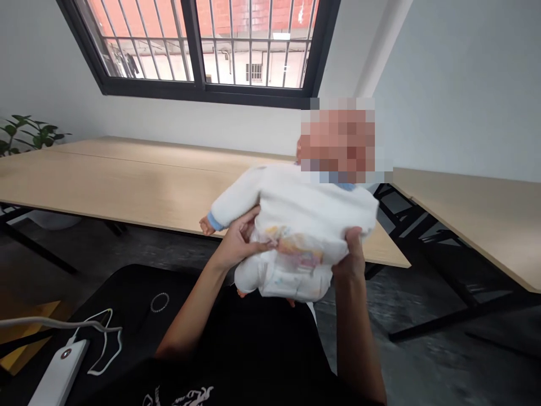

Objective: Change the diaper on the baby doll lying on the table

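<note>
A baby doll (pixel 313 197) is held upright above my lap, in front of the table edge. It wears a white fleecy top with blue cuffs and collar, and a white diaper (pixel 298 276) with printed patches around its lower body. Its head is blurred out. My left hand (pixel 239 242) grips the doll's side at the waist, the thumb lying across the printed front. On the other side, my right hand (pixel 351 256) clasps the waist with its thumb on the top; its other fingers are hidden behind. One doll arm sticks out to the left.
A long wooden table (pixel 105 175) runs below the barred window (pixel 203 45). Another table (pixel 477 214) stands to the right. On the black seat (pixel 131 299) at left lie a white power bank (pixel 61 375) with a cable (pixel 101 327) and a beaded bracelet (pixel 159 303).
</note>
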{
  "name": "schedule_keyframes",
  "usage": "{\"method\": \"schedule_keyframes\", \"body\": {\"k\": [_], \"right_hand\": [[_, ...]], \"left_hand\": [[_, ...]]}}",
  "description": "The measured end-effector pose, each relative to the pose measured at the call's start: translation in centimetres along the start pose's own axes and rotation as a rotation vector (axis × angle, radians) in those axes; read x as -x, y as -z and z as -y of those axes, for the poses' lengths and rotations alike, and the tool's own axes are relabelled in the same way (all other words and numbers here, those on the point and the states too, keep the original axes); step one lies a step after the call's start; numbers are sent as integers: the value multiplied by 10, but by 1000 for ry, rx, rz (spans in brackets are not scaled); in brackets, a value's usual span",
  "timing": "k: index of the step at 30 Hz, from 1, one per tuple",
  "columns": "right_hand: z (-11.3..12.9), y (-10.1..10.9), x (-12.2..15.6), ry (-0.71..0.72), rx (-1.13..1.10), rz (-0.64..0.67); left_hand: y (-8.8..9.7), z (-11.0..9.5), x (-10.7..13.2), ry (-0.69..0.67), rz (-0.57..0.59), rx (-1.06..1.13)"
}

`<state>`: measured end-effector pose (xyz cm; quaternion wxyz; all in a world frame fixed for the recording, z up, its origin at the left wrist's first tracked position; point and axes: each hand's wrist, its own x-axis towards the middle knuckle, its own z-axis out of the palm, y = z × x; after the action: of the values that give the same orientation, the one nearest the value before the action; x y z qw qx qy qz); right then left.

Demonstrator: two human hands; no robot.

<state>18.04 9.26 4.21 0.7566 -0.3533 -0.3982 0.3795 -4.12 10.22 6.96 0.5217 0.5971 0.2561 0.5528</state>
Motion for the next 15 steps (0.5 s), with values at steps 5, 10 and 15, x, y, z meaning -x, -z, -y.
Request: {"method": "schedule_keyframes", "body": {"k": [5,10,15], "right_hand": [[4,29,41,117,90,-127],[21,24,62,118,45,-361],[35,18,61,323,66,-358]], "left_hand": [[1,-6,27,16,249,-79],[-7,-17,36,-19,337,-193],[-12,-20,47,-3,273,-380]]}}
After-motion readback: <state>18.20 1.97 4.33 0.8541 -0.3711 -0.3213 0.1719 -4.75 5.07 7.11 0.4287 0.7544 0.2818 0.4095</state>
